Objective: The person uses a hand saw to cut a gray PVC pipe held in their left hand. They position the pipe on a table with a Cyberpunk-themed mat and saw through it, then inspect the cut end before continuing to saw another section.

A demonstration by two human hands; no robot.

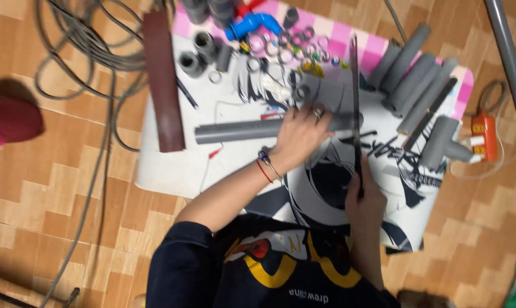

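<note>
I see my left hand pressed down flat on a long grey pipe, fingers wrapped over it and holding it tight against the white mat with black drawings. The pipe lies sideways across the middle of the mat. My right hand is closed in a fist around the handle of a thin saw, and the blade runs straight up and crosses the pipe just beside my left fingers. To the right, a bunch of short grey pipe pieces lie side by side near the pink edge of the mat. At the top there is a blue bent pipe joint and many small rings. A long dark red strip lies on the left side of the mat, and grey cables curl on the wooden floor. An orange plug box sits far right
</note>
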